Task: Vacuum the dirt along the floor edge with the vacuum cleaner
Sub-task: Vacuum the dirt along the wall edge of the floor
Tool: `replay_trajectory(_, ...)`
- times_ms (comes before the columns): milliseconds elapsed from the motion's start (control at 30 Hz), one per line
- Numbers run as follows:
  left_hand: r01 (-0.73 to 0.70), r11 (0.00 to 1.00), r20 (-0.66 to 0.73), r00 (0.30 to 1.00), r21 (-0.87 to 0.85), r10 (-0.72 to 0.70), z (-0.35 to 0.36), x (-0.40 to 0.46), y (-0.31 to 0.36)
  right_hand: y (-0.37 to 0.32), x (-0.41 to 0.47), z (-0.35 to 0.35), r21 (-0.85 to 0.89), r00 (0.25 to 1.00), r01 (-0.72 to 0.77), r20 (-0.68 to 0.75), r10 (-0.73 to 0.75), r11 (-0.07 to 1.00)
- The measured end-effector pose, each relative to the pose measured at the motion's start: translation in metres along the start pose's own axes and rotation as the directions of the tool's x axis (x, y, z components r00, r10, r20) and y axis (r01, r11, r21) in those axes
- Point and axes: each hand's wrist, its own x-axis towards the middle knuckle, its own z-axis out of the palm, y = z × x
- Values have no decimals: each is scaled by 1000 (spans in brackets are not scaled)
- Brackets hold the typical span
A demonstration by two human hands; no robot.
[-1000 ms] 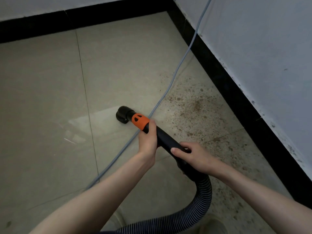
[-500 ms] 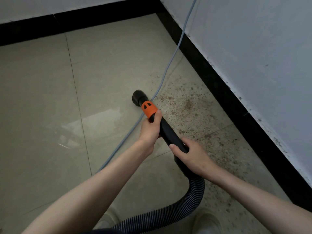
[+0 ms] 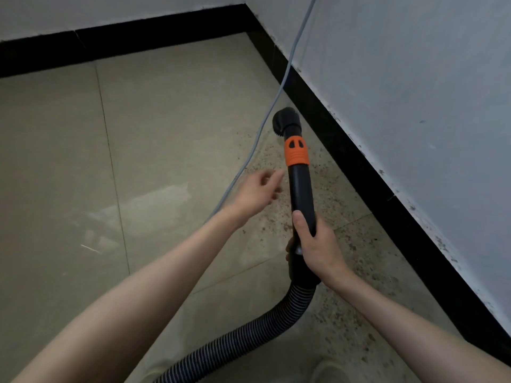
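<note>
Right hand [image 3: 315, 244] grips the black plastic vacuum wand with orange collar [image 3: 300, 186], nozzle aimed far toward the black skirting [image 3: 345, 158], likely to reach the brown dirt specks [image 3: 326, 172] there. Left hand [image 3: 258, 189] is off it, fingers loose, empty.

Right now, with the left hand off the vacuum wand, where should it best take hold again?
Likely the bare black tube between the orange collar and the right hand, approached from the wand's left, where the left hand hovers.
</note>
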Motion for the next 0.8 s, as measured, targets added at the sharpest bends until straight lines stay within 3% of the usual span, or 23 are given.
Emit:
replay_trajectory(67,21,942,-104,994,336,15,-21,4,-38,3,4,1,6,1000,-12,26,12,1000)
replay_trajectory(133,116,823,-139,989,556,-46,-42,6,-78,4,14,-1,113,998,-54,30,51,992)
replay_trajectory(267,255,655,-152,966,711,-210,-67,-1,-130,-1,37,-7,391,982,-177,132,135,903)
replay_trajectory(400,207,654,-143,978,728,-150,-75,-7,-147,-13,50,2,505,961,-259,221,167,823)
replay_trajectory(533,250,749,-310,949,613,-63,-97,-4,-150,-22,61,25,305,985,-163,106,137,938)
replay_trajectory(667,304,880,-629,778,365,-8,-138,0,-146,-27,70,48,147,992,-67,115,50,987)
replay_trajectory(800,286,928,-766,643,238,-2,-165,6,-143,-40,86,66,44,980,-77,188,67,996)
